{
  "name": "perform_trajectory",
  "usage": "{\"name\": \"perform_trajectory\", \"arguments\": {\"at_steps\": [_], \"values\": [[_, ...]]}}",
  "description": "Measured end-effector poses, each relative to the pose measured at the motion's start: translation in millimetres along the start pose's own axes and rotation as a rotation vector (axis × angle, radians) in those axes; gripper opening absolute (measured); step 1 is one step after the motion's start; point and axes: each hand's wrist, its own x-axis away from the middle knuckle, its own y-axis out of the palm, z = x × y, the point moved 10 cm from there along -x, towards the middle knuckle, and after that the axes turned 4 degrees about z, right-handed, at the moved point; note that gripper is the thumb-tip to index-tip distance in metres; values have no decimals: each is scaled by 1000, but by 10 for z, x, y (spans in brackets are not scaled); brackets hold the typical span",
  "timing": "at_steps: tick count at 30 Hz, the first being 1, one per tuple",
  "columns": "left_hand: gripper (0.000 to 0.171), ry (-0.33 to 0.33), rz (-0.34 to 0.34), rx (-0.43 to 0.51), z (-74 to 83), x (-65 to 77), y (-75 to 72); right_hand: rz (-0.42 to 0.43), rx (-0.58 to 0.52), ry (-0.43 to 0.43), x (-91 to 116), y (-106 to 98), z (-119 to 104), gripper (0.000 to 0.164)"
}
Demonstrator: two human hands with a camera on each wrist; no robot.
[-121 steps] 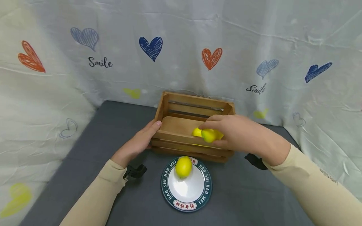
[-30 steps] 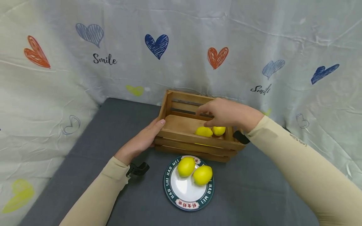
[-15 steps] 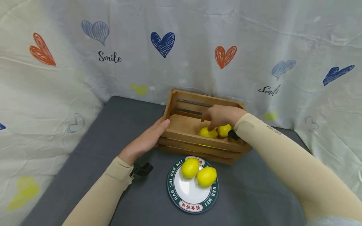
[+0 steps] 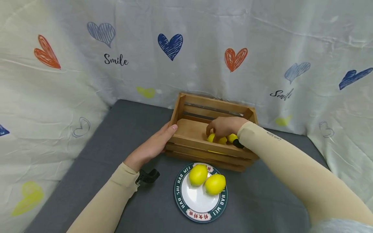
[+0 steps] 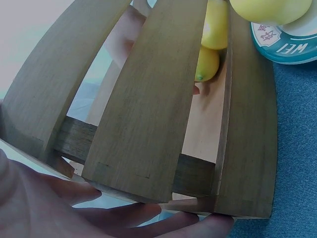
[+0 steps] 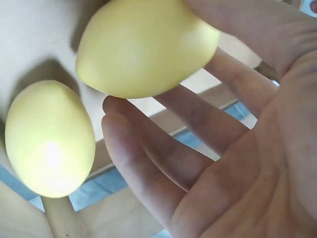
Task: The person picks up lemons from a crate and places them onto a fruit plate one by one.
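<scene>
A slatted wooden crate [image 4: 189,142] stands on the dark table. My left hand [image 4: 154,144] grips its left end, thumb at the front corner; in the left wrist view the fingers [image 5: 119,215] lie along the slats. Inside the crate, my right hand [image 4: 225,126] reaches down over a lemon [image 6: 148,49]. The right wrist view has the thumb against this lemon and the fingers bent around its far side. Another lemon [image 6: 49,139] lies beside it, apart from the hand. Before the crate, a green-rimmed plate [image 4: 193,199] bears two lemons [image 4: 198,174].
Dark cloth [image 4: 140,119] covers the table. Close behind the crate hangs a pale curtain [image 4: 204,26] printed with hearts. The plate sits just in front of the crate. A black wrist strap [image 4: 148,176] shows below my left wrist.
A second lemon has come onto the plate since the oldest frame. My right hand has lowered into the crate and closed around a lemon there. My left hand stays on the crate.
</scene>
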Motion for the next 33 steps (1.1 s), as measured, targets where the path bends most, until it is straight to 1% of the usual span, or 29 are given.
{"name": "perform_trajectory", "arguments": {"at_steps": [8,15,19,23,25,31,33], "values": [[95,-4,10,7,4,4,5,-29,-37,7,-35,51,13,45],[94,-10,9,5,12,8,7,-55,-113,29,-18,77,31,46],[91,-8,7,15,14,-4,6,-59,-124,49,-41,86,71,48],[92,1,2,22,17,-10,12,-56,-132,51,-62,92,100,47],[93,5,0,22,15,-9,13,-46,-108,41,-61,78,96,46],[94,4,2,21,6,-3,4,38,43,0,-32,-55,48,46],[93,3,5,22,6,-4,-5,62,46,-7,-6,-112,39,47]]}}
